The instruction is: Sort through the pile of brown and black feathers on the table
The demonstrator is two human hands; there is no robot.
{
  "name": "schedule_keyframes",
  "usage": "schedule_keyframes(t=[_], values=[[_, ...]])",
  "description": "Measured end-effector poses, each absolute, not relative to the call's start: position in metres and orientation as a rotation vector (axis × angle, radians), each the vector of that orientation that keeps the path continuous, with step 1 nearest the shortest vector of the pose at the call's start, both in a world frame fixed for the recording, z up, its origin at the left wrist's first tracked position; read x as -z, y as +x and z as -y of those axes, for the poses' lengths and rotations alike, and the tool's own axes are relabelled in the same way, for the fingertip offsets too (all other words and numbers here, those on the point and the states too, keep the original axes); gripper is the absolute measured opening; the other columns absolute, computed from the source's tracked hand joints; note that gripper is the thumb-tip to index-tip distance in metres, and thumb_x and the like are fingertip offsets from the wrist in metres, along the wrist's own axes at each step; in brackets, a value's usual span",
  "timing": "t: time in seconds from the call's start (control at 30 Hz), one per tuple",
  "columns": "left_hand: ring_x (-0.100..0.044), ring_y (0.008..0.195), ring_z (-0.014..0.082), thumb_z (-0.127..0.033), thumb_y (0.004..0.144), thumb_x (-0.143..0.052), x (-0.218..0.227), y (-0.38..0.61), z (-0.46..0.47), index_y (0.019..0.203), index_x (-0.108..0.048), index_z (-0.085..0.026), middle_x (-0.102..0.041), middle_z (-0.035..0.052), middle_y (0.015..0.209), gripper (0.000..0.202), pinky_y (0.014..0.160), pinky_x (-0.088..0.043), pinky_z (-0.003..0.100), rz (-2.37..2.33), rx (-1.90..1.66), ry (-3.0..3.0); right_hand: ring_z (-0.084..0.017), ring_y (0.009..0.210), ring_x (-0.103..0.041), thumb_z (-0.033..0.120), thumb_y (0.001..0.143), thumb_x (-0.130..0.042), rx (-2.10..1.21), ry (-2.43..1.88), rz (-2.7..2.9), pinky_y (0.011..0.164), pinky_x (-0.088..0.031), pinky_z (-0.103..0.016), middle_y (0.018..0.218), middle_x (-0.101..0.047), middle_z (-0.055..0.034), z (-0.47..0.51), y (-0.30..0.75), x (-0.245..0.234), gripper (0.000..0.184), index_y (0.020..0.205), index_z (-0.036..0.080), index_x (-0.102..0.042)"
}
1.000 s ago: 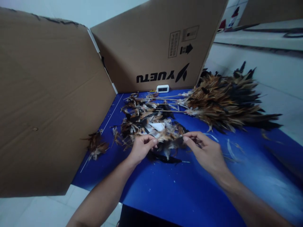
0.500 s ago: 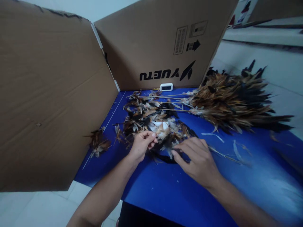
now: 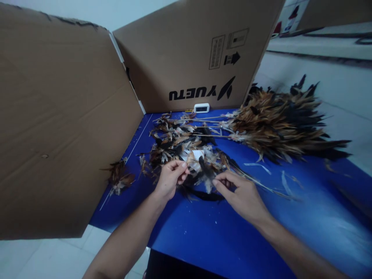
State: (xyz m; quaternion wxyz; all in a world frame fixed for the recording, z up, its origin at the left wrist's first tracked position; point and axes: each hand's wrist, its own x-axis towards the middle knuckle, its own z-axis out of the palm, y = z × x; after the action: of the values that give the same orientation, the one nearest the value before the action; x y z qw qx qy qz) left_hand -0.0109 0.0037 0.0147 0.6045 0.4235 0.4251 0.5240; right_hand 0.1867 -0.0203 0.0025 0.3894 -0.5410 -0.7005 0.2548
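Note:
My left hand [image 3: 171, 179] is pinched at the near side of the feather pile [image 3: 165, 147]. What sits between its thumb and fingers is too small to make out. A black feather [image 3: 205, 169] with a fluffy grey base slants up between my hands. My right hand [image 3: 242, 195] is closed in a pinch near that base, with its other fingers curled. Loose brown, black and white feathers lie around both hands, with a white patch [image 3: 197, 155] among them. A long curved black feather [image 3: 207, 195] lies on the blue tabletop just below the pile.
Feather bundles on thin sticks [image 3: 273, 124] lie at the right back. A small feather clump [image 3: 120, 180] sits at the left edge. Cardboard panels [image 3: 186, 54] stand behind and left. A small white device [image 3: 201, 108] rests at the back; clear strips [image 3: 257, 166] and thin stems [image 3: 270, 188] lie right.
The right fingers have closed into a tighter pinch, and the black feather now stands out between the hands. My left hand stays pinched in nearly the same spot. The view has shifted slightly.

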Motion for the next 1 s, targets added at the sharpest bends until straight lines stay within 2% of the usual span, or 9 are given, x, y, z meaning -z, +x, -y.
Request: schedule_keyframes(t=[0.27,0.43,0.63,0.83,1.0], values=[[-0.037,0.043,0.0017,-0.037,0.074,-0.066,-0.017,-0.005,0.004,0.067,-0.059,-0.011,-0.052,-0.0006,0.057,0.028,0.036,-0.018,0.014,-0.955,-1.102,0.98,-0.01,0.052,-0.049,0.037,0.072,-0.062,-1.045,-1.291,1.345,0.049,-0.039,-0.022,0.055,-0.053,0.0032,0.016,0.185,-0.003,0.018,0.069,0.019,-0.057],[-0.04,0.044,0.0024,-0.034,0.073,-0.068,-0.018,0.0,0.01,0.072,-0.061,-0.011,-0.06,0.0025,0.064,0.024,0.036,-0.019,0.015,-0.91,-1.045,0.963,-0.012,0.052,-0.055,0.034,0.068,-0.066,-1.185,-1.212,1.26,0.05,-0.045,-0.025,0.058,-0.061,-0.0002,0.018,0.179,0.0,0.019,0.072,0.017,-0.06],[-0.04,0.042,0.0029,-0.036,0.071,-0.069,-0.016,0.003,0.013,0.072,-0.061,-0.012,-0.06,0.0023,0.061,0.026,0.036,-0.02,0.015,-0.931,-0.987,0.998,-0.013,0.051,-0.056,0.033,0.066,-0.068,-1.202,-1.208,1.222,0.048,-0.046,-0.025,0.056,-0.062,-0.001,0.02,0.177,0.001,0.019,0.073,0.016,-0.061],[-0.037,0.038,0.0033,-0.04,0.066,-0.072,-0.009,0.007,0.014,0.072,-0.062,-0.012,-0.048,-0.0038,0.045,0.03,0.035,-0.021,0.016,-1.011,-0.925,1.022,-0.014,0.052,-0.057,0.038,0.063,-0.072,-1.137,-1.185,1.145,0.049,-0.047,-0.027,0.063,-0.065,-0.0031,0.018,0.178,0.005,0.029,0.08,0.016,-0.062],[-0.038,0.036,0.0036,-0.044,0.061,-0.075,-0.004,0.01,0.014,0.07,-0.063,-0.012,-0.049,-0.0038,0.044,0.035,0.033,-0.022,0.016,-1.091,-0.89,1.012,-0.015,0.051,-0.056,0.039,0.063,-0.07,-1.092,-1.21,1.183,0.046,-0.047,-0.027,0.06,-0.064,-0.0024,0.019,0.173,0.003,0.027,0.074,0.017,-0.062]])
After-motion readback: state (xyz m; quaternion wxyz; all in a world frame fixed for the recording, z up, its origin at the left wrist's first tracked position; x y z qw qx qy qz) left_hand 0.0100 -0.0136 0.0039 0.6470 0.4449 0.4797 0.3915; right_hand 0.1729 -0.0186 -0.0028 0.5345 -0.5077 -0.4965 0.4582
